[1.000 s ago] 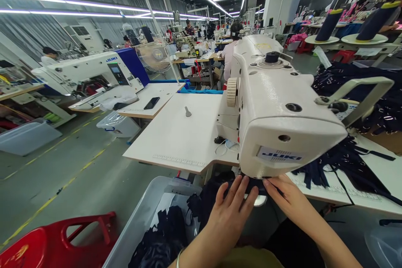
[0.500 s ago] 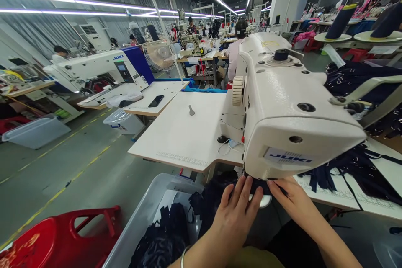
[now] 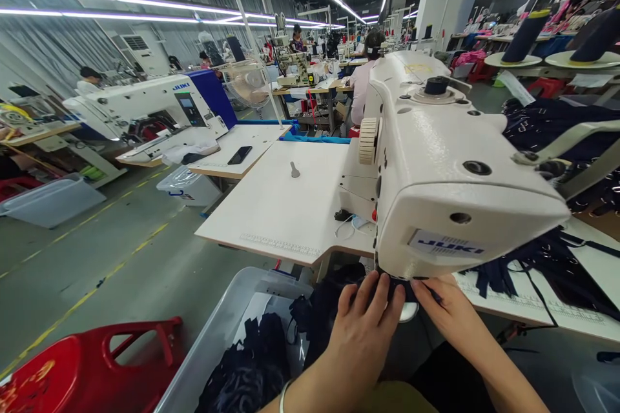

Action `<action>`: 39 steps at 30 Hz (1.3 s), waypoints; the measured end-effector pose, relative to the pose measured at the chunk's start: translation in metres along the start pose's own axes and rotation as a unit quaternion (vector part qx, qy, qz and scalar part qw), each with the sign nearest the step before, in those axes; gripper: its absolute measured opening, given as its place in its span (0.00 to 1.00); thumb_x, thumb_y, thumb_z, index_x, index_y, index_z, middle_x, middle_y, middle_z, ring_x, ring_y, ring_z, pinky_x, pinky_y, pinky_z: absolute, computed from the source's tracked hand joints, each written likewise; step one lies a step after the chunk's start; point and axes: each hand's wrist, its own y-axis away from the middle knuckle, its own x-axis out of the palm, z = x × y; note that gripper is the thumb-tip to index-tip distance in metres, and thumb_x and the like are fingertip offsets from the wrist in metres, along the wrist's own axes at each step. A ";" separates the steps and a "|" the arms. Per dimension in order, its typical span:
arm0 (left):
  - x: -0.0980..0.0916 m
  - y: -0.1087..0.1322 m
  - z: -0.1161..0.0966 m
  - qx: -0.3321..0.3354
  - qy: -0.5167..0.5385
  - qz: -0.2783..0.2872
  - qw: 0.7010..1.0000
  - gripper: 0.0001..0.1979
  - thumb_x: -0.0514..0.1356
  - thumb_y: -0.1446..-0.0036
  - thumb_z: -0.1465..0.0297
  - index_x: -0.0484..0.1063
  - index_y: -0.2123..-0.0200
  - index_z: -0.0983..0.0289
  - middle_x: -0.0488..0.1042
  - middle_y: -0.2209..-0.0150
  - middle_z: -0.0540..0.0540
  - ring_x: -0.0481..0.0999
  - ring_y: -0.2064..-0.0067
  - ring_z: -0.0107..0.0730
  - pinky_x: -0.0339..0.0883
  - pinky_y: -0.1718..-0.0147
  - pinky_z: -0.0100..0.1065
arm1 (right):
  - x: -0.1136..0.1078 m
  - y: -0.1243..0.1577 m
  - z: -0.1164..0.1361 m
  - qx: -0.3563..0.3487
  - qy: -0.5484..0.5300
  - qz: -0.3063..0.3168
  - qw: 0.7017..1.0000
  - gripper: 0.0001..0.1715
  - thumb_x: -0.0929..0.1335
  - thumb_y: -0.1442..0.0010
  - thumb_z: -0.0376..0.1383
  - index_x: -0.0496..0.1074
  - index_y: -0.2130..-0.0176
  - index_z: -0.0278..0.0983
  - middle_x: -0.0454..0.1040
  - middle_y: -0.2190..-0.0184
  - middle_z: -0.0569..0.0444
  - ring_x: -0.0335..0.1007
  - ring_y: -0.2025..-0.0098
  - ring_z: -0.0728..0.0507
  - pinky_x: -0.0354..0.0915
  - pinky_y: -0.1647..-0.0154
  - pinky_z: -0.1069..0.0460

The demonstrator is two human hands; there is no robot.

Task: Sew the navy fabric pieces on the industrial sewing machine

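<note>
Beneath the head of a white JUKI sewing machine (image 3: 436, 206), a dark navy strip of cloth (image 3: 398, 285) lies at the needle area, mostly hidden by my fingers and the machine. My left hand (image 3: 363, 329) rests on its left part, palm down, fingers spread and stretched forward; the thumb is out of sight. On the other side, my right hand (image 3: 445, 303) pinches the strip's right end between thumb and fingers. The needle is hidden. Dark gathered cloth (image 3: 332, 306) hangs just left of my left hand.
A clear plastic bin (image 3: 208, 342) with navy pieces (image 3: 252, 355) stands below on the left, near a red stool (image 3: 97, 368). A small metal tool (image 3: 295, 170) lies on the white tabletop (image 3: 271, 206). More navy straps (image 3: 537, 264) lie to the right. A person (image 3: 365, 77) sits ahead.
The view has shifted very slightly. Both hands stay in nearly the same place at the cloth, with no clear movement of the strip.
</note>
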 end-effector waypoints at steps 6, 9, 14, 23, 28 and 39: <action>0.000 -0.003 -0.002 -0.002 -0.017 -0.014 1.000 0.17 0.53 0.36 0.68 0.69 0.45 0.56 0.69 0.44 0.50 0.61 0.41 0.36 0.52 0.48 0.39 | 0.002 -0.001 0.002 0.020 0.008 -0.012 1.000 0.21 0.60 0.39 0.45 0.74 0.74 0.39 0.74 0.71 0.48 0.67 0.62 0.36 0.61 0.60 0.42; -0.001 -0.004 -0.002 -0.001 -0.029 -0.013 0.999 0.17 0.54 0.37 0.68 0.69 0.45 0.56 0.69 0.44 0.51 0.62 0.41 0.37 0.53 0.49 0.37 | 0.003 -0.002 0.001 0.019 0.018 -0.014 1.000 0.22 0.60 0.40 0.45 0.74 0.75 0.39 0.75 0.70 0.48 0.68 0.62 0.36 0.61 0.61 0.43; -0.002 -0.005 -0.004 0.003 -0.037 -0.025 0.999 0.17 0.51 0.36 0.69 0.70 0.46 0.56 0.70 0.45 0.52 0.63 0.42 0.36 0.54 0.49 0.36 | 0.006 0.000 -0.003 0.001 0.019 -0.035 0.999 0.20 0.60 0.39 0.43 0.74 0.74 0.39 0.75 0.70 0.49 0.67 0.63 0.37 0.61 0.60 0.43; 0.000 -0.005 -0.003 0.006 -0.032 -0.021 0.999 0.18 0.51 0.36 0.69 0.69 0.45 0.58 0.69 0.44 0.53 0.62 0.41 0.37 0.53 0.48 0.37 | 0.009 -0.001 -0.002 -0.002 0.006 -0.052 0.999 0.18 0.61 0.40 0.42 0.73 0.75 0.39 0.74 0.71 0.50 0.68 0.63 0.38 0.60 0.61 0.44; 0.001 -0.004 -0.002 0.005 -0.034 -0.015 0.999 0.18 0.53 0.37 0.69 0.68 0.44 0.57 0.68 0.44 0.52 0.62 0.41 0.37 0.53 0.48 0.37 | 0.009 -0.002 -0.003 -0.005 0.015 -0.041 0.999 0.19 0.60 0.39 0.42 0.72 0.75 0.39 0.74 0.72 0.50 0.67 0.64 0.38 0.60 0.60 0.44; -0.004 -0.005 -0.002 0.008 -0.018 -0.009 1.000 0.17 0.53 0.36 0.69 0.68 0.45 0.57 0.69 0.44 0.53 0.63 0.42 0.37 0.52 0.48 0.38 | 0.010 0.004 -0.007 -0.001 0.016 -0.031 0.999 0.20 0.60 0.37 0.43 0.71 0.75 0.39 0.73 0.71 0.49 0.66 0.63 0.37 0.60 0.60 0.43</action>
